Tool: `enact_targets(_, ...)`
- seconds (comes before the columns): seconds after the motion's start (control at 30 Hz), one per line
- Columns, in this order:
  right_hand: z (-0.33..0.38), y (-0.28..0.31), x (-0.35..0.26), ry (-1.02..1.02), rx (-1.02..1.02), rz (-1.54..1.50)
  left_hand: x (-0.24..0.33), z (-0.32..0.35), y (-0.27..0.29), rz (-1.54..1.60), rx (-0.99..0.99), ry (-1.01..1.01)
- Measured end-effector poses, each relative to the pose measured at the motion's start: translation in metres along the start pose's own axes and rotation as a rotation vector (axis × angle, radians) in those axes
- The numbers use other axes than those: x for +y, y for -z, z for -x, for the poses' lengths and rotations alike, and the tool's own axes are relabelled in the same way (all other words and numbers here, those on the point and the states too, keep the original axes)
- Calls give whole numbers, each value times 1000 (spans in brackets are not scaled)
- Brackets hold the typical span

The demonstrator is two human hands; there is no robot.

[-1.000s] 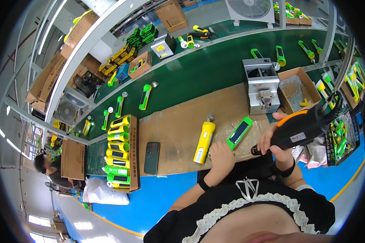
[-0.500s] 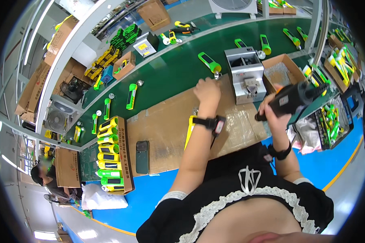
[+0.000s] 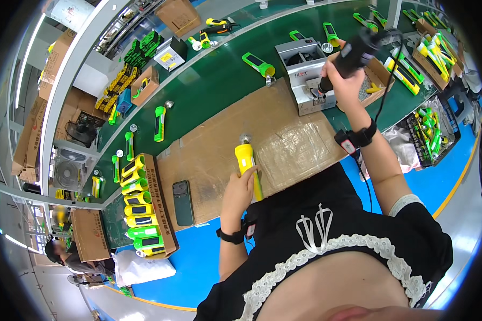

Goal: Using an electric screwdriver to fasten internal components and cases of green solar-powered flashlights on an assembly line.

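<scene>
My left hand (image 3: 239,191) is closed around the lower body of a yellow flashlight (image 3: 245,155), which lies on a flattened cardboard sheet (image 3: 209,155). A shiny round reflector (image 3: 245,138) sits at the flashlight's wide end. Up to the right, my right hand (image 3: 344,84) grips a black electric screwdriver (image 3: 353,56). Its tip points down at the front of a silver screw feeder (image 3: 301,80); whether it touches is too small to tell. A cable hangs from the tool's back end past my right forearm.
A dark phone (image 3: 182,203) lies on the cardboard, beside a box (image 3: 163,224) of yellow and green flashlight bodies. Green flashlights (image 3: 258,64) lie along the green bench (image 3: 209,96). An open carton (image 3: 383,96) stands right of the feeder. A black crate (image 3: 450,125) is farther right.
My left hand has come back from the cardboard's far edge to the yellow flashlight. My right hand has raised the screwdriver and brought its tip to the feeder. The whole view has shifted slightly.
</scene>
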State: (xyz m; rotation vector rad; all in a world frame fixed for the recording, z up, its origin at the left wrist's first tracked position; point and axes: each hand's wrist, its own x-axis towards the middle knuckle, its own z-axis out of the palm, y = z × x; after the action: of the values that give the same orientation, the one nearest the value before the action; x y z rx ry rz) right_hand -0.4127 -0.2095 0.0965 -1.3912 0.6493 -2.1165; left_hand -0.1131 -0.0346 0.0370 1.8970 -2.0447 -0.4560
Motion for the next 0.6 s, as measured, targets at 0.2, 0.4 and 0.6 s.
enact_targets(0.2,-14,-1,15,-168,-165,132,17,1,-4,29,-71,-201)
enact_targets(0.4,18,-5,-23,-320,-245,-129,27,-37,-39,-74,276,-407)
enact_targets(0.6,87,2,-59,-241,-290,-287,51,-50,-77,-126,344,-353)
